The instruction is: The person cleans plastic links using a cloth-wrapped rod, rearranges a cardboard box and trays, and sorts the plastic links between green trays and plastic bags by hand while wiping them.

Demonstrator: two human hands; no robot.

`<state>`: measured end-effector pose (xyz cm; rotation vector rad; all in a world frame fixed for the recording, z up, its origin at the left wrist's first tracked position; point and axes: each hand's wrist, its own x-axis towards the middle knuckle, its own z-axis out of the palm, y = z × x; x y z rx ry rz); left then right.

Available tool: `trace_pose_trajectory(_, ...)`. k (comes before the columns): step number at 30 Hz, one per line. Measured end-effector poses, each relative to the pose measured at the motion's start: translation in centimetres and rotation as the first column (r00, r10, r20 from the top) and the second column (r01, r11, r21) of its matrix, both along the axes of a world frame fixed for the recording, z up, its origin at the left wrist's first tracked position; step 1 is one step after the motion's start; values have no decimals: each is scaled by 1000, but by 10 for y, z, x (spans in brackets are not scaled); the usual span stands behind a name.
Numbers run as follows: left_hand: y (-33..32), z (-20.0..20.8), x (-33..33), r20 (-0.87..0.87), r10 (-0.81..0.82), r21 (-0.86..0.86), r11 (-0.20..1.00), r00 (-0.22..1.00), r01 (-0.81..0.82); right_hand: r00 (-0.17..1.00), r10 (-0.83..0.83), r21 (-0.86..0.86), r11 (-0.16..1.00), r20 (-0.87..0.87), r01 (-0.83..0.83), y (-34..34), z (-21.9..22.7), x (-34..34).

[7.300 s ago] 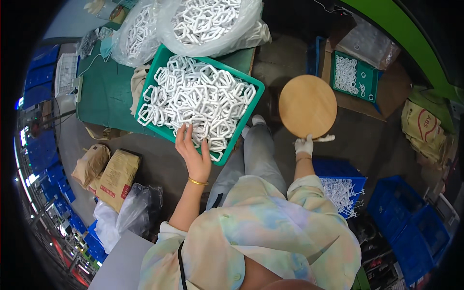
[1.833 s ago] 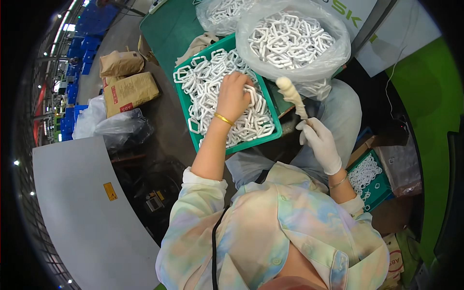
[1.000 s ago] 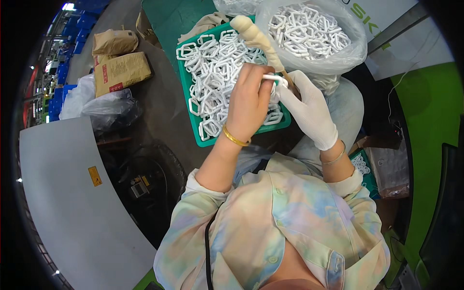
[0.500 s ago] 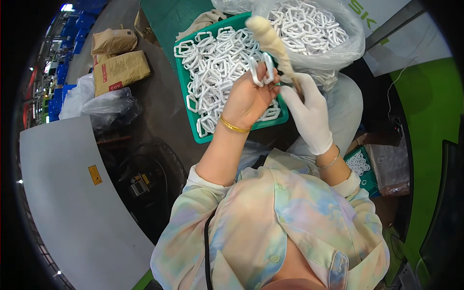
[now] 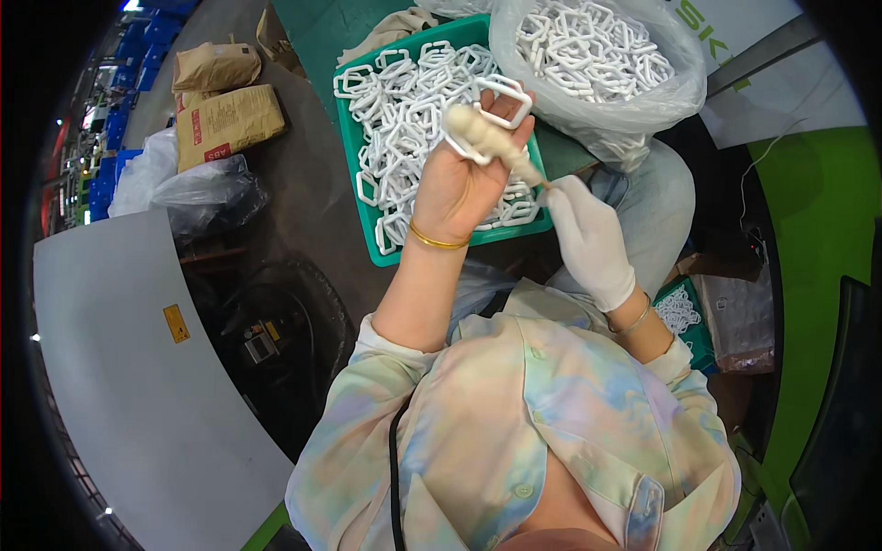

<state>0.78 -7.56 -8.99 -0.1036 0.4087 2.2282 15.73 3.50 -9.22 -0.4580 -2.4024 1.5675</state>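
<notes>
My left hand [image 5: 448, 195], bare with a gold bangle at the wrist, lies palm up over the green crate [image 5: 505, 235]. On its fingers and palm it holds white plastic links [image 5: 507, 99], at least two, shaped like angular open frames. My right hand [image 5: 593, 243], in a white glove, is closed round the thin handle of a stick with a cream, lumpy padded head [image 5: 491, 140]. That head lies across the left palm, over the links, and partly hides them. Many similar white links [image 5: 395, 119] fill the crate.
A clear plastic bag [image 5: 684, 92] full of white links stands at the far right of the crate. Brown paper sacks [image 5: 231, 124] and plastic wrap lie at the left, beyond a grey panel [image 5: 119, 367]. A small green tray [image 5: 700, 344] with white pieces sits at the right.
The padded head has swung down and left onto my left palm. My left hand has turned flatter, its fingers less curled, with the links now lying across it. My right hand has moved slightly lower.
</notes>
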Motion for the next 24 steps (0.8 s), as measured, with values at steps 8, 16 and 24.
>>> trace_pose_trajectory(8,-1,16,5,-378,-60,-279,959,924,-52,943,-322,-24,947,-80,321,32,1,-6)
trace_pose_trajectory(16,42,37,-35,-675,-110,-358,914,730,-194,846,-519,-319,828,-127,460,57,2,26)
trace_pose_trajectory(24,86,70,-67,-825,-564,-462,713,-41,-527,810,-576,-263,803,-108,536,74,-7,48)
